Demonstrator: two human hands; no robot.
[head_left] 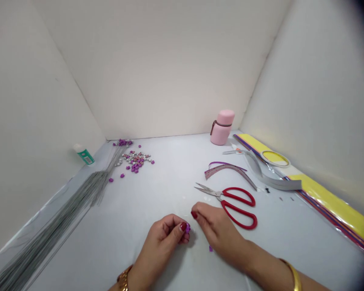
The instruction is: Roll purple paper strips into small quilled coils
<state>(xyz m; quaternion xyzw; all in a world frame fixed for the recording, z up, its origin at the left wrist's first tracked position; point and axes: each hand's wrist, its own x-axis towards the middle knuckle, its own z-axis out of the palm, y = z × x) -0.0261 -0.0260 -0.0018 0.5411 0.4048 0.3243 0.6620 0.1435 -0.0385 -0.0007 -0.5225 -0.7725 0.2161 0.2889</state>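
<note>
Between the thumb and fingers of my left hand (164, 237) is a small purple piece (188, 228); whether it is a bead or a bit of ribbon is too small to tell. Just to its right, my right hand (219, 231) is closed in a pinch, and whatever its fingertips hold cannot be made out. Another small purple piece (210, 248) lies on the table under the edge of the right hand. Red-handled scissors (239, 207) rest beyond the right hand, blades slightly apart.
At left lie a bundle of grey wires (63, 214), scattered purple and silver beads (137, 161) and a white-green bottle (85, 155). Ribbon strips (226, 166), a grey band (271, 182) and yellow packaged sheets (330, 201) are at right. A pink flask (223, 128) stands near the back wall.
</note>
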